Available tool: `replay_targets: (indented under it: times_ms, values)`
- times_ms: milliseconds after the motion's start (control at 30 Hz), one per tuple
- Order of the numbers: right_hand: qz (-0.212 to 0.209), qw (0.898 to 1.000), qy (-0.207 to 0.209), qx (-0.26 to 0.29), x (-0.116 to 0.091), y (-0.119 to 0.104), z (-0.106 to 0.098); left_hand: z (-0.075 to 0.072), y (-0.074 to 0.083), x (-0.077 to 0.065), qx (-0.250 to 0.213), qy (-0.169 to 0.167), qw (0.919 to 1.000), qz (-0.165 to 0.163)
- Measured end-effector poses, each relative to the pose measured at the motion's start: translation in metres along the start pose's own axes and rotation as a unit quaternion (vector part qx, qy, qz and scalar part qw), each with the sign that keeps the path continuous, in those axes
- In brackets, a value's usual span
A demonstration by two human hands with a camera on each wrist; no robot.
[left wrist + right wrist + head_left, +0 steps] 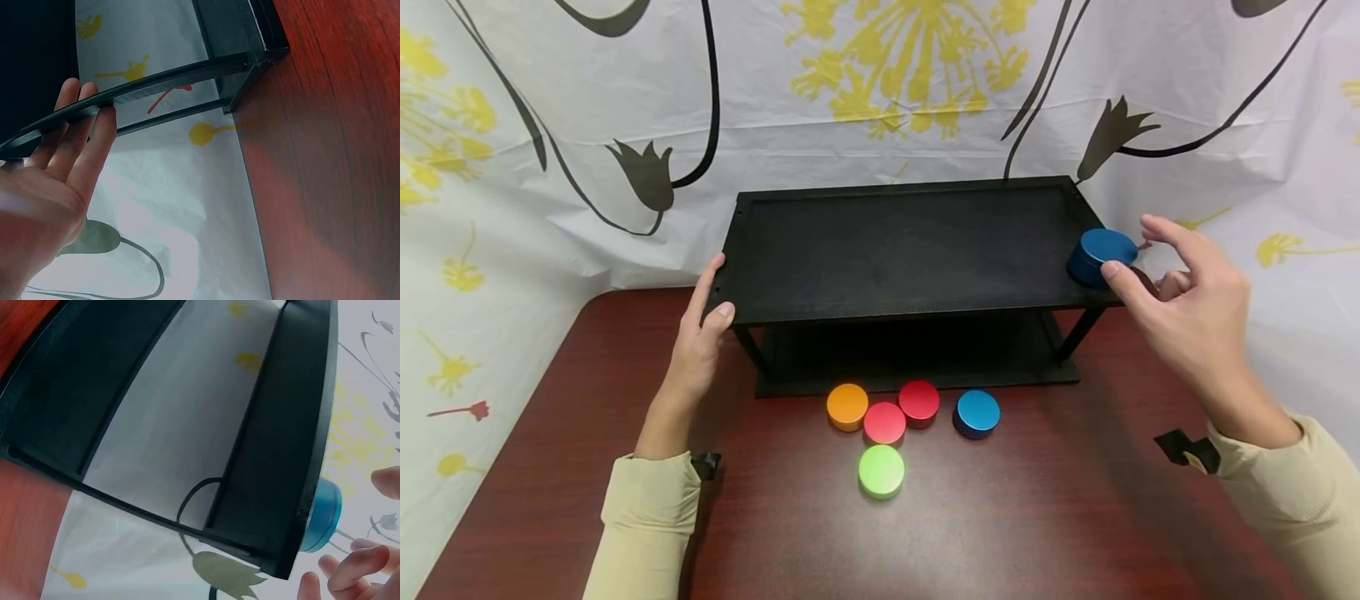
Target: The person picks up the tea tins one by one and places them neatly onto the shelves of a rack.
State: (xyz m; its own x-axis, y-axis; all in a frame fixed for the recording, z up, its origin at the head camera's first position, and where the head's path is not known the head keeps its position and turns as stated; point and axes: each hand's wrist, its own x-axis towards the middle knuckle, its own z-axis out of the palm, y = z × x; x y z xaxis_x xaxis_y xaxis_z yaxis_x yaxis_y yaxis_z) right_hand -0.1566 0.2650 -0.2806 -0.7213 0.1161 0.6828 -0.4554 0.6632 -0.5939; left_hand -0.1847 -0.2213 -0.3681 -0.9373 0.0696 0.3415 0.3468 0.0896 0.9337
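A black two-tier shelf (895,250) stands on the table. My left hand (696,350) holds its left end, thumb on the top edge; in the left wrist view the fingers (87,140) reach across the side rail. A round blue tin (1101,257) sits on the upper tier, at the front right corner. My right hand (1198,304) is beside it, thumb at the tin's near side and index finger stretched out past it. In the right wrist view the fingers (362,569) are spread apart from the tin, with nothing between them.
In front of the shelf lie several small round tins: an orange one (847,407), two red ones (919,403), a blue one (977,414) and, nearest, a green one (882,472). A patterned white cloth (865,142) hangs behind the dark red table (1000,525).
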Motion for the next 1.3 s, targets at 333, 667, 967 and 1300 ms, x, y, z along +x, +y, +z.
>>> replay_targets:
  times_ms: [333,667,967,1300]
  values:
    - [-0.048,0.998,-0.017,0.021,-0.012,-0.012,0.0,0.0,0.001,0.0,0.012,0.0,0.9999,-0.008]
    - [-0.082,0.992,-0.07,0.073,-0.029,-0.047,0.008,0.0,0.001,0.0,0.004,-0.003,1.0,-0.001]
    - [-0.072,0.991,-0.098,0.064,-0.042,-0.046,0.016,0.0,0.0,0.0,0.003,-0.001,1.0,0.0]
    - [-0.082,0.985,-0.13,0.079,-0.061,-0.034,0.027,0.0,0.001,0.0,-0.011,-0.001,0.9999,0.001]
